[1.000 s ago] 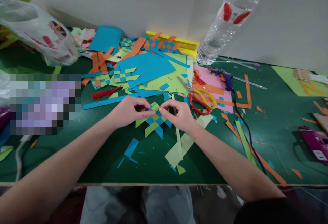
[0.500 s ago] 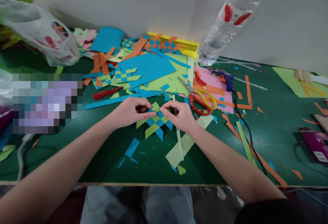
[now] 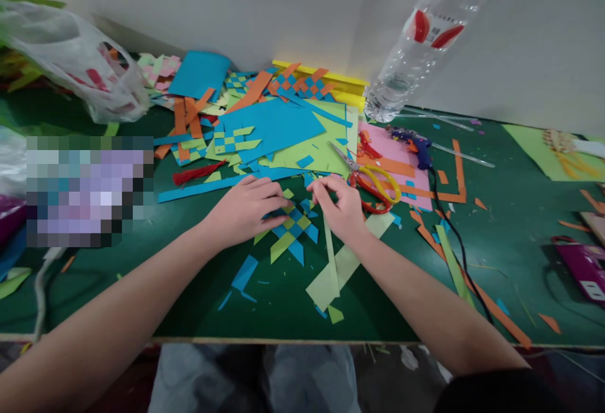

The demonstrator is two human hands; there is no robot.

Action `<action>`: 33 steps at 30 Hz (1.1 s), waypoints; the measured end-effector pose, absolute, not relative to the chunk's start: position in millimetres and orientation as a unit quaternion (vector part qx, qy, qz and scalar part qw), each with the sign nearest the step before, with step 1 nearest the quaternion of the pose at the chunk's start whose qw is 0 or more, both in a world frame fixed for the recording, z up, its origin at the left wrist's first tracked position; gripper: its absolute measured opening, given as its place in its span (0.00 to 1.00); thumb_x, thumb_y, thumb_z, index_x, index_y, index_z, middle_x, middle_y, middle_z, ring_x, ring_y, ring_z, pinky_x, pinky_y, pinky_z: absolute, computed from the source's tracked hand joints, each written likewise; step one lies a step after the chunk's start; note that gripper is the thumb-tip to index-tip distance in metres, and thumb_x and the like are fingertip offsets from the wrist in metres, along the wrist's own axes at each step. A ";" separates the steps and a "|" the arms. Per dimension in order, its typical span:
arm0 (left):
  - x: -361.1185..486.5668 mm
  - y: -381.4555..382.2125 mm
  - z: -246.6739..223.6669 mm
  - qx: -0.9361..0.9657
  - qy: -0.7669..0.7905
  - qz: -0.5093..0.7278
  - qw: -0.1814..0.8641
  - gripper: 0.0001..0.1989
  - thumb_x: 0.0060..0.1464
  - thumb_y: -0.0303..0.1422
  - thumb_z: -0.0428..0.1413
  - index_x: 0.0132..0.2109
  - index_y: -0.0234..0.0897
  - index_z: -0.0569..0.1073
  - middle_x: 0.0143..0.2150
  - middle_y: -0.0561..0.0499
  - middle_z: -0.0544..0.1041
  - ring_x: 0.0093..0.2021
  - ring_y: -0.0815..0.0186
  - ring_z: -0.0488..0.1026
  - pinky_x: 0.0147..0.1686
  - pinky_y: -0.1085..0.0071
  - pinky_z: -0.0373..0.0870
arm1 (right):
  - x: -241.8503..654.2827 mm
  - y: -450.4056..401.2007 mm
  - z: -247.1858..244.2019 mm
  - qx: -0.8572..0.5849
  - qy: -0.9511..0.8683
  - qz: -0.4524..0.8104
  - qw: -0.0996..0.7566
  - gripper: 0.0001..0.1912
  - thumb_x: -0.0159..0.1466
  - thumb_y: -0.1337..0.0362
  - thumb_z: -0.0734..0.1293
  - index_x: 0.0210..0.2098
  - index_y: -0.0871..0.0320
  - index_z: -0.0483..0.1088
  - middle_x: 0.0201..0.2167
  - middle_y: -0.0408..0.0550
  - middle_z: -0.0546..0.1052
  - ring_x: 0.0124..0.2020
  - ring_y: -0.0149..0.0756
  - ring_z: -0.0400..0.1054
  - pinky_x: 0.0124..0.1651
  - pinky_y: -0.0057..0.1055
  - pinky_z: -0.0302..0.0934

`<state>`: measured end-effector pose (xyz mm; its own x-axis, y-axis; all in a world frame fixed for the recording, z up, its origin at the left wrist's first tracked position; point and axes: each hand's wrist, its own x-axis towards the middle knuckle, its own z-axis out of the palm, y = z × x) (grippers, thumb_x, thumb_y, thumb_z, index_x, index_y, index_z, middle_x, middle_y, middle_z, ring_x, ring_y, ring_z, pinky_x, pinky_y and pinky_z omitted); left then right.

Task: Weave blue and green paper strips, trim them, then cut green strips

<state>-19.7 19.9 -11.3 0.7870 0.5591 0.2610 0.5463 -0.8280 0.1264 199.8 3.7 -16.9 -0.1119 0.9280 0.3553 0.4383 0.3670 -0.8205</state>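
The woven paper point(image 3: 293, 229) lies flat on the tabletop point(image 3: 278, 318), straight in front of the person, probably so both hands can reach its loose ends. The left hand point(image 3: 248, 208) covers its 10 o'clock side, fingers loosely bent and parted from the thumb, gripping nothing that shows; it seems placed to steady the piece, though whether the fingertips press down is unclear. The right hand point(image 3: 340, 208) is apart from it at 2 o'clock, thumb and forefinger drawn close together; I cannot tell whether they pinch anything.

The scissors point(image 3: 375, 180) lie at 2 o'clock, handles toward the right hand, likely for easy reach, with the glue gun point(image 3: 416, 148) beyond.

Toward 12 o'clock, paper sheets point(image 3: 278, 126) crowd the space. At 4 o'clock a pale strip point(image 3: 326, 284) passes near the right wrist; at 7 o'clock lies a blue scrap point(image 3: 244, 271). The most open room is at 6 o'clock, down to the tabletop's near edge.
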 end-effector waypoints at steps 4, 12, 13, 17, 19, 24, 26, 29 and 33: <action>-20.4 21.4 -11.8 0.943 0.299 0.137 0.052 0.11 0.62 0.39 0.54 0.44 0.39 0.77 0.38 0.48 0.74 0.41 0.59 0.71 0.36 0.64 0.58 | 198.9 2.7 -15.8 -0.480 -0.740 0.219 0.417 0.15 0.68 0.60 0.60 0.28 0.55 0.72 0.21 0.41 0.74 0.26 0.32 0.66 0.47 0.39 0.56; -20.9 21.3 -11.1 0.942 0.307 0.118 0.065 0.11 0.64 0.37 0.50 0.40 0.37 0.75 0.36 0.48 0.74 0.39 0.61 0.70 0.36 0.65 0.58 | 198.4 0.6 -16.4 -0.378 -0.876 0.064 0.293 0.18 0.68 0.56 0.60 0.30 0.56 0.77 0.20 0.43 0.73 0.27 0.33 0.60 0.49 0.41 0.50; -21.2 21.2 -11.0 0.943 0.305 0.119 0.064 0.11 0.64 0.36 0.50 0.40 0.37 0.76 0.36 0.48 0.74 0.39 0.61 0.71 0.36 0.65 0.59 | 198.3 0.6 -17.7 -0.370 -0.883 0.053 0.283 0.18 0.68 0.56 0.60 0.29 0.56 0.77 0.20 0.43 0.73 0.28 0.33 0.60 0.49 0.41 0.50; -21.7 20.7 -10.0 0.943 0.300 0.130 0.063 0.10 0.63 0.34 0.51 0.42 0.38 0.76 0.37 0.48 0.75 0.39 0.61 0.71 0.37 0.65 0.60 | 197.9 1.0 -21.6 -0.351 -0.901 0.036 0.253 0.18 0.68 0.58 0.59 0.28 0.56 0.76 0.20 0.44 0.73 0.28 0.34 0.60 0.51 0.42 0.51; -21.7 20.6 -9.2 0.941 0.304 0.138 0.059 0.10 0.62 0.34 0.52 0.44 0.38 0.76 0.37 0.48 0.75 0.40 0.60 0.71 0.37 0.65 0.60 | 197.7 1.2 -21.9 -0.348 -0.903 0.036 0.251 0.18 0.68 0.59 0.59 0.28 0.56 0.76 0.20 0.44 0.73 0.28 0.34 0.60 0.51 0.42 0.51; -21.5 20.8 -7.5 0.935 0.319 0.140 0.060 0.09 0.60 0.36 0.55 0.41 0.37 0.77 0.37 0.48 0.75 0.40 0.60 0.72 0.38 0.64 0.60 | 197.6 0.8 -20.2 -0.348 -0.902 0.041 0.253 0.18 0.68 0.61 0.60 0.27 0.57 0.75 0.20 0.44 0.73 0.28 0.35 0.61 0.52 0.42 0.52; -21.0 20.7 -7.2 0.935 0.319 0.140 0.069 0.09 0.60 0.36 0.55 0.40 0.37 0.77 0.36 0.48 0.76 0.39 0.60 0.72 0.39 0.64 0.61 | 197.3 0.5 -19.9 -0.347 -0.901 0.041 0.255 0.18 0.68 0.61 0.60 0.26 0.57 0.75 0.19 0.44 0.72 0.28 0.35 0.61 0.52 0.42 0.52; -20.2 20.8 -7.0 0.933 0.322 0.141 0.082 0.09 0.61 0.35 0.54 0.39 0.36 0.77 0.35 0.48 0.76 0.39 0.60 0.71 0.38 0.65 0.61 | 196.6 0.0 -20.1 -0.349 -0.902 0.036 0.252 0.18 0.68 0.61 0.59 0.26 0.57 0.75 0.19 0.44 0.72 0.27 0.34 0.61 0.51 0.42 0.52; -20.4 21.9 -7.3 0.933 0.322 0.131 0.089 0.10 0.62 0.34 0.51 0.40 0.37 0.77 0.34 0.49 0.75 0.38 0.61 0.71 0.35 0.66 0.58 | 196.3 -0.2 -21.4 -0.351 -0.904 0.020 0.244 0.19 0.69 0.61 0.58 0.27 0.57 0.75 0.20 0.44 0.73 0.28 0.34 0.61 0.53 0.41 0.52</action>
